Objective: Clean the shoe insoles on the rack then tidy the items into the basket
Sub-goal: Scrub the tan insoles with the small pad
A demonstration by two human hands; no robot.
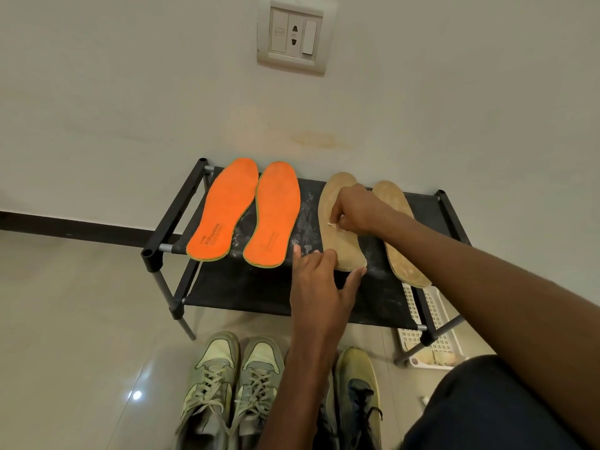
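Nearest, shoes [227, 388] stand on the floor. The left hand [319, 287] has loose fingers touching the heel of a tan insole [334, 241] on the rack [168, 219]. The right hand [355, 211] pinches something small and white against that insole. Orange insoles [250, 209] lie left; a white basket [435, 319] sits below right.

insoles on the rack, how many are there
4, all on the black rack's top shelf: two orange foam insoles at left, two tan insoles at right, one under both hands, one partly behind the right forearm.
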